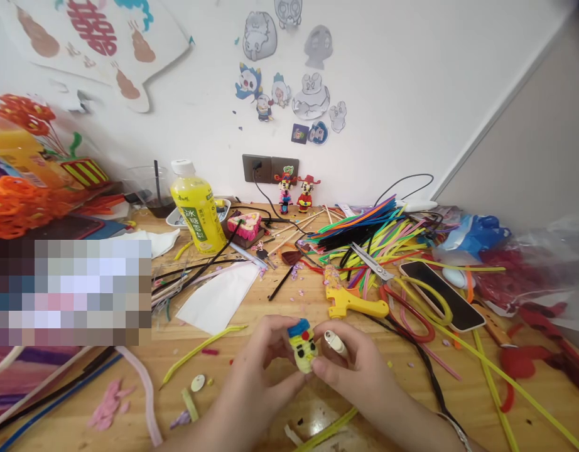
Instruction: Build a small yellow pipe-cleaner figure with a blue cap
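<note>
Between my two hands is a small doll's head (303, 353) of pale yellow fuzzy craft wire. It has a blue top, a red dot, black eyes and a yellow nose. My left hand (265, 361) is closed around its left side. The fingertips of my right hand (360, 364) pinch its right side, with the thumb low on the front. Tucked in the fingers of that same hand is a small cream-coloured tool (335, 345) with a round hole at its end; its kind is unclear. Beyond my hands lies a yellow hot glue gun (355, 303).
Red-handled scissors (414, 317) and a phone (441, 295) lie at right. Behind them spreads a heap of coloured pipe cleaners (365, 232). A yellow drink bottle (198, 210) stands back left near a white paper sheet (218, 298). Two finished dolls (306, 196) stand against the wall.
</note>
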### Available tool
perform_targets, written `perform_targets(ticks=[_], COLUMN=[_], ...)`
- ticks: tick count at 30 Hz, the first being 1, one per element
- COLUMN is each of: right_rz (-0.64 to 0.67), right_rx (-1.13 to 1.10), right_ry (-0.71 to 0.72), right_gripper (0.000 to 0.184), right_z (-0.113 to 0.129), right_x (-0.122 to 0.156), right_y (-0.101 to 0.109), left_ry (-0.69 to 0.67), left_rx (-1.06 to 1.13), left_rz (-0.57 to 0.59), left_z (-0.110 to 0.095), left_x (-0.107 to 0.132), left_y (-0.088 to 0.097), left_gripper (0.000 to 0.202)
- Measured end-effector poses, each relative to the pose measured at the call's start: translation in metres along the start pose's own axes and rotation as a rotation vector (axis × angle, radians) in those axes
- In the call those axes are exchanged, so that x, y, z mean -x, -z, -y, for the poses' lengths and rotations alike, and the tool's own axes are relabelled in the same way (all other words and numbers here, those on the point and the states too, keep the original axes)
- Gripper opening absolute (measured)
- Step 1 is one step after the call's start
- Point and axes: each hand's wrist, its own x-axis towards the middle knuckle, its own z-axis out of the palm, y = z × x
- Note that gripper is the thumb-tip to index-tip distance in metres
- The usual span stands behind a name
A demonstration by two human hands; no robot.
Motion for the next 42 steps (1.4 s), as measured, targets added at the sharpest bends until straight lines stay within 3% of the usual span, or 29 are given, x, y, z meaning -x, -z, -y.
perform_targets(ticks=[6, 13, 33, 39, 42], right_rz=[-0.007, 0.007, -0.032, -0.153, -0.238], right_rx=[-0.070, -0.058, 0.061, 0.165, 0.427], right_ry=[-0.035, -0.034, -0.069, 0.097, 0.181], right_gripper=[0.022, 0.028, 0.017, 0.026, 0.022], right_z=[-0.003, 0.000, 0.000, -0.005, -0.006], right_x=[-0.001, -0.001, -0.003, -0.015, -0.023], right_y=[-0.001, 0.003, -0.003, 0.010, 0.023], left_ry=[-0.030, -0.043, -0.041, 0.020, 0.035], left_rx=[-0.032, -0.020, -0.095, 0.047, 0.159], left_rz=[-0.032, -0.059, -0.077, -0.109, -0.145], left_z=[0.010, 0.006, 0.012, 0.014, 0.017], left_x=[0.002, 0.001, 0.002, -0.017, -0.032], left_y=[0.001, 0.001, 0.002, 0.011, 0.022], left_gripper=[0.041, 0.040, 0.040, 0.035, 0.037])
